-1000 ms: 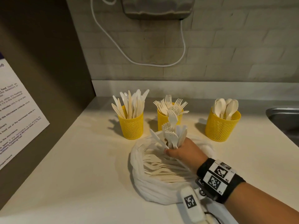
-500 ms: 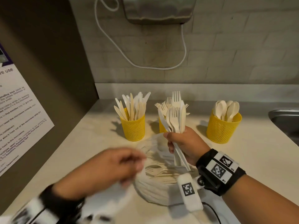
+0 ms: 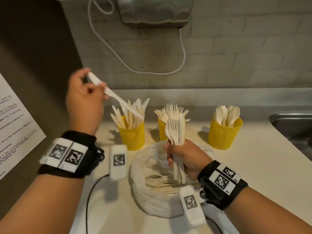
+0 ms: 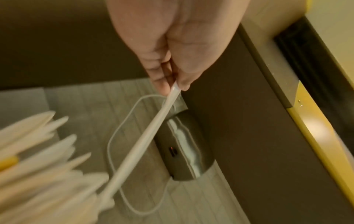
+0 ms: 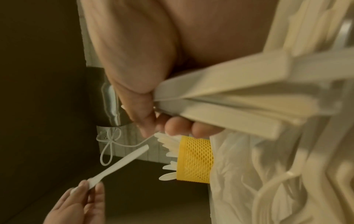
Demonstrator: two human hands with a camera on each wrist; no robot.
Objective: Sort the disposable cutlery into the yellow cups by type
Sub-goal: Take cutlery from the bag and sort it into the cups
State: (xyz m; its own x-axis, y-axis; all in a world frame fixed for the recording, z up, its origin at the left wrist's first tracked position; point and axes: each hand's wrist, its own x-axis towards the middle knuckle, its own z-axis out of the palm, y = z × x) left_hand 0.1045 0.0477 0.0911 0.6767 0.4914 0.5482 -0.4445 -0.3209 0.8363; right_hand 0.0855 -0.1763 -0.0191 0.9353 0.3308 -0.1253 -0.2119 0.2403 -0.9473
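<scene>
Above the left yellow mesh cup of knives (image 3: 132, 133), the left hand (image 3: 84, 102) pinches the handle of a single white plastic knife (image 3: 121, 102), blade slanting down to the knives standing there. The right hand (image 3: 183, 157) grips an upright bundle of white plastic forks (image 3: 175, 132) over the white plastic bag of unsorted cutlery (image 3: 152, 196) on the pale countertop (image 3: 253, 166). Behind stand the middle yellow cup of forks (image 3: 162, 130) and the right yellow cup of spoons (image 3: 223, 134).

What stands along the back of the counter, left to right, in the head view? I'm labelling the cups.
Yellow mesh cup of white plastic knives → yellow mesh cup of forks → yellow mesh cup of spoons → steel sink.
</scene>
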